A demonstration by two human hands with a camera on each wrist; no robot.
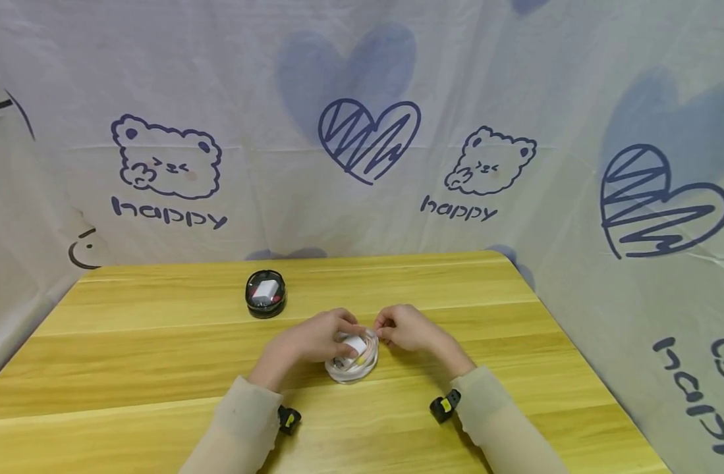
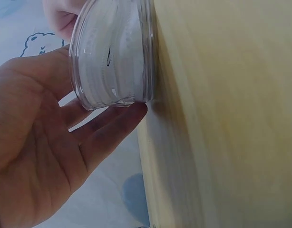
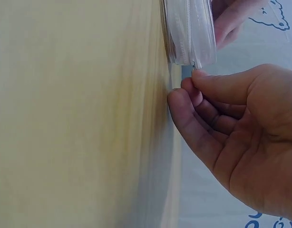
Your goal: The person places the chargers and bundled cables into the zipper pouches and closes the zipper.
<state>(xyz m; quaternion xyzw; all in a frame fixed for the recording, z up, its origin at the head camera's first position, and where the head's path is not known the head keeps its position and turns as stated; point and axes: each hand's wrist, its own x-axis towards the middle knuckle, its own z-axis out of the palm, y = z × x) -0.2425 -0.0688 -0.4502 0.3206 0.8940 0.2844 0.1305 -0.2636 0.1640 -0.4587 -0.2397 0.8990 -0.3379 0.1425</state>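
A round clear zip pouch with white trim (image 1: 351, 376) lies on the wooden table, and a white block-shaped item shows through its lid. My left hand (image 1: 323, 338) reaches over the pouch from the left, its thumb and fingers holding it at the edges. In the left wrist view the fingers lie along the pouch's clear side wall (image 2: 112, 57). At the right edge, my right hand (image 1: 410, 329) pinches the small zipper pull between thumb and index finger. The right wrist view shows the zip (image 3: 189, 33) running round the wall to those fingertips, which mostly hide the pull.
A second round pouch, black-trimmed with a clear lid (image 1: 265, 294), stands farther back on the left, with a white and red item inside. Behind the wooden table (image 1: 160, 368) hangs a pale cloth (image 1: 267, 79) printed with bears and hearts.
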